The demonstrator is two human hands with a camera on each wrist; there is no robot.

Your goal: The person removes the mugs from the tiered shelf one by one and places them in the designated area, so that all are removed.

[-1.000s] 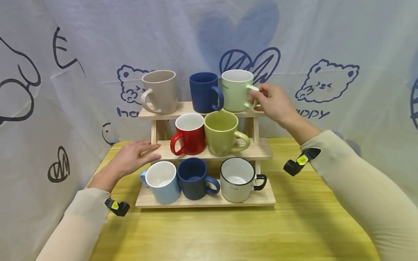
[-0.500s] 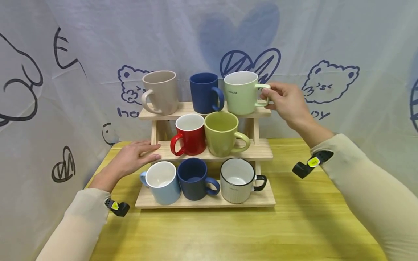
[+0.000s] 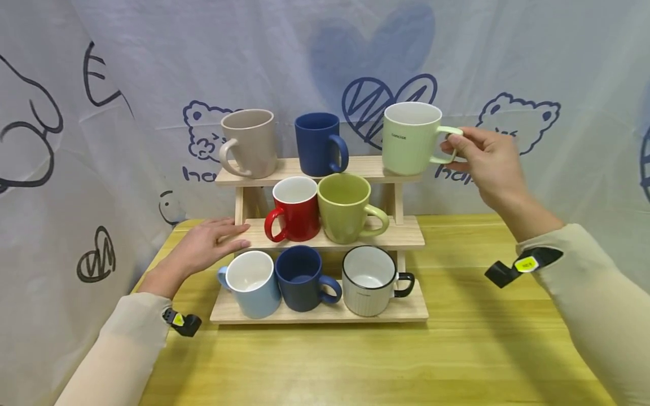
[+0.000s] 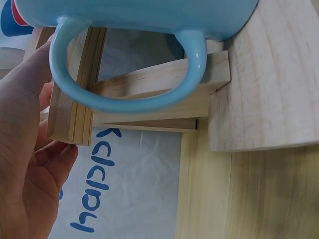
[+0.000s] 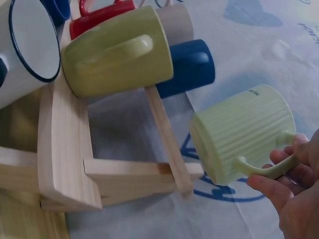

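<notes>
A light green mug (image 3: 410, 141) is upright at the right end of the top shelf, its base overlapping the board in the head view. My right hand (image 3: 490, 158) pinches its handle; in the right wrist view, fingers and thumb curl round the handle, and a gap shows between the mug (image 5: 244, 132) and the top board (image 5: 167, 134). On the left, my left hand (image 3: 208, 245) holds the left end of the middle shelf (image 3: 256, 235) of a three-step wooden rack. The left wrist view shows fingers (image 4: 57, 162) round the board's end, beside the light blue mug's handle (image 4: 124, 103).
The top shelf also bears a beige mug (image 3: 251, 144) and a blue mug (image 3: 317, 144). A red mug (image 3: 299, 214) and an olive green mug (image 3: 344, 208) stand mid-rack. Below are light blue (image 3: 256, 293), dark blue (image 3: 299, 287) and black-rimmed white (image 3: 365, 293) mugs.
My right hand has drawn the light green mug rightward along the top shelf, away from the blue mug, and raised it slightly. The left hand has stayed in place.
</notes>
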